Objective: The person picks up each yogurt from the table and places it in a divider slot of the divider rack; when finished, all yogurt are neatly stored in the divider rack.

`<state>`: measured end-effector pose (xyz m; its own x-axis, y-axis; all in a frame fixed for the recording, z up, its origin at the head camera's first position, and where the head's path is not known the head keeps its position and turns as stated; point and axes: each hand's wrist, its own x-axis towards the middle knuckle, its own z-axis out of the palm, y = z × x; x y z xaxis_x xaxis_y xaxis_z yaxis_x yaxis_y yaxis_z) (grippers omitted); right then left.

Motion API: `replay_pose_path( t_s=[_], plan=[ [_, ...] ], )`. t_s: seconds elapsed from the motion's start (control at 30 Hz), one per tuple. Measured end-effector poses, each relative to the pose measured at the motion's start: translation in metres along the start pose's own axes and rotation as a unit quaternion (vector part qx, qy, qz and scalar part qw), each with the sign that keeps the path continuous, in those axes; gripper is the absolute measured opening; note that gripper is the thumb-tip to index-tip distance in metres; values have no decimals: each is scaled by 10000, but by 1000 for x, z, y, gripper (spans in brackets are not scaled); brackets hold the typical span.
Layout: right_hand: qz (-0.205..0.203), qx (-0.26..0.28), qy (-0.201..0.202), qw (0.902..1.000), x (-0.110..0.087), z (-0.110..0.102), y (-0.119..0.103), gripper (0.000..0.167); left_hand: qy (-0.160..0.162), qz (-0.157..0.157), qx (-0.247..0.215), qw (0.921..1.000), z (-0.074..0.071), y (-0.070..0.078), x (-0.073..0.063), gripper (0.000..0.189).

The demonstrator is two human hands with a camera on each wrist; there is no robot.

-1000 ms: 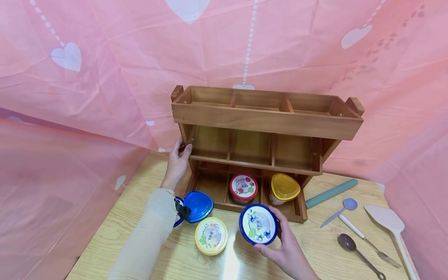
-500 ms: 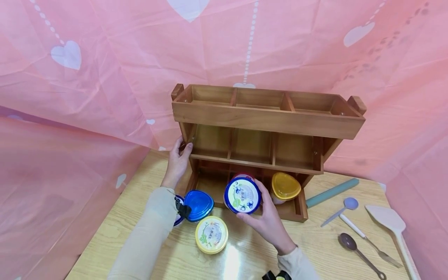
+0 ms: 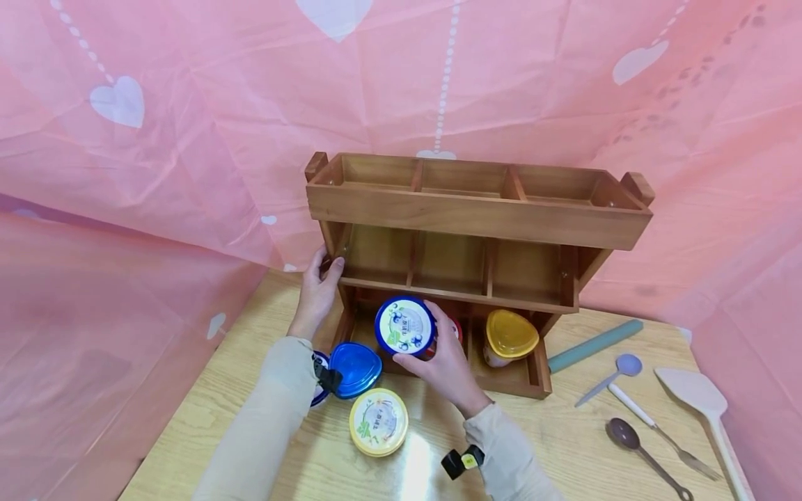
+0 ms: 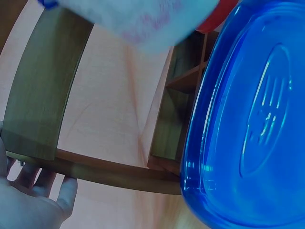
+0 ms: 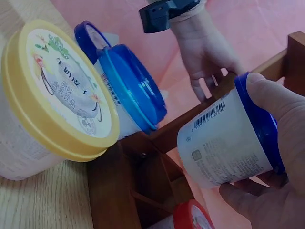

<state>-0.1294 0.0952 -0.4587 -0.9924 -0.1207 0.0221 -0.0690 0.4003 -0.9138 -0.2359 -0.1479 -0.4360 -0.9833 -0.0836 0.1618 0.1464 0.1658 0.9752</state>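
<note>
At the front of the bottom tier (image 3: 516, 385) of the wooden rack (image 3: 479, 217), the right hand (image 3: 447, 362) holds the blue-lidded tub (image 3: 406, 325), thumb and fingers curled round its lid and side. The left hand (image 3: 318, 296) grips the rack's left side. Best, I judge, to keep the tub low under the middle tier (image 3: 452, 261), clear of the red-lidded tub (image 5: 184, 217), with the rack braced.

Mid-frame in the head view stands a rack (image 3: 479, 217), tubs (image 3: 379, 422) before it at lower centre, utensils (image 3: 689, 391) at lower right.
</note>
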Motion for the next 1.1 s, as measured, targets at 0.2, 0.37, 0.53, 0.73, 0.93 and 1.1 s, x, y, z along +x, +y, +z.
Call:
replay_pose_path(
  t_s=[0.2,0.37,0.53,0.73,0.93,1.1],
  plan=[
    [42,-138,6,9999,16,13,2,99,-35,-42,111,9999,0,2,2,53],
    [41,-138,-46,9999,28,24,2,100,-79,-124,184,9997,-2,4,3,55],
    [92,-131,-159,9997,39,36,4,100,-89,-242,283,9993,-2,2,-1,57],
    [110,-58,-284,9995,52,51,12,96,-135,-400,297,9987,-2,-2,-7,57],
    [141,-132,-191,9996,68,61,15,95,-131,-302,269,9991,-2,-1,-4,58],
    [410,-262,-200,9986,76,69,17,96,-146,-221,154,9995,-3,-1,-3,56]
  ],
)
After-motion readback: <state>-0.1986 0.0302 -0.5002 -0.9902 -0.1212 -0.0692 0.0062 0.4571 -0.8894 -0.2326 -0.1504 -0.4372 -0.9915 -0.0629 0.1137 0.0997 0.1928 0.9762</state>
